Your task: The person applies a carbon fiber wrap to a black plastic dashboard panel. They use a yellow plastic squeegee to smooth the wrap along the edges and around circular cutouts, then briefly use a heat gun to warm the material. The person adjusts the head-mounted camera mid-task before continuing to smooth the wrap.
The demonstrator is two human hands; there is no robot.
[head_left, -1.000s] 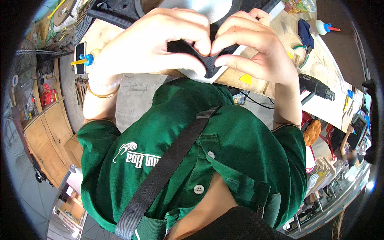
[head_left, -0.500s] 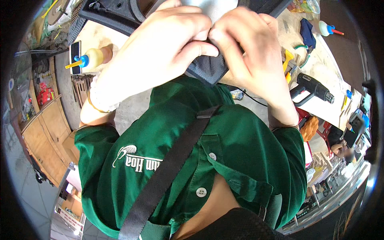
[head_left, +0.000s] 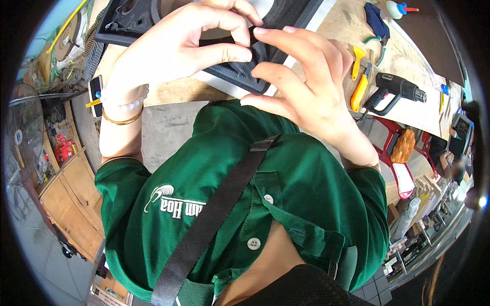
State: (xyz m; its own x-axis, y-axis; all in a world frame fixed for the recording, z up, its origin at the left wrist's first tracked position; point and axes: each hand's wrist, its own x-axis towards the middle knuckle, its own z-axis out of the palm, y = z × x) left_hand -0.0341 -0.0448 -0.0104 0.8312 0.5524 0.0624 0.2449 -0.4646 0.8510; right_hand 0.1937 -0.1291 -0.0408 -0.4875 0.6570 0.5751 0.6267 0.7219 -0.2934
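Observation:
A black frame-like part (head_left: 122, 28) with round openings, covered in black mesh fabric (head_left: 232, 76), lies on the worktable at the top of the view. Strips of white edging show along the fabric. My left hand (head_left: 191, 38) bends over the part; its thumb and forefinger nearly meet on a bunched fold of the fabric. My right hand (head_left: 311, 84) is open, fingers apart, with its fingertips at or just beside the same fold. Whether they touch it is hard to tell. Much of the part is hidden beneath my hands.
On the wooden worktable (head_left: 326, 30) at right lie a heat gun (head_left: 400, 92), a yellow-handled scraper (head_left: 357, 61), a yellow cutter knife (head_left: 360, 92), green-handled pliers (head_left: 377, 46) and dark cloth (head_left: 376, 20). A phone (head_left: 95, 92) is left of my arm. Red stools (head_left: 390, 132) stand at right.
My right hand has loosened from a pinch and spread its fingers. Both hands have drawn slightly apart. The black part has shifted, showing more of its fabric and white edging.

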